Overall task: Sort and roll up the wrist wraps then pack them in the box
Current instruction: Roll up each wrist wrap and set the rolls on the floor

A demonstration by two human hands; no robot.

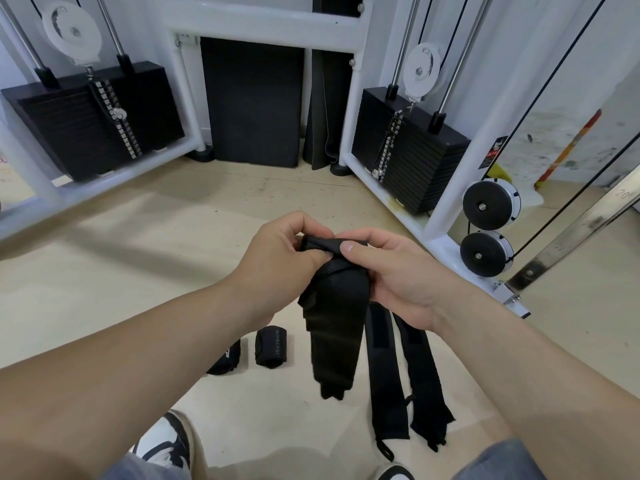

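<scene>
We are holding a black wrist wrap (337,327) up above the floor (138,271): our left hand (277,258) is gripping its top end with curled fingers, and our right hand (391,271) is pinching the same end, while the tail is hanging free. The first turn is probably starting now, and a slack pinch could be making a crooked, loose roll. Two rolled wraps (274,346) are sitting below our left arm, two flat wraps (384,375) are lying beside them, and no box is showing.
</scene>
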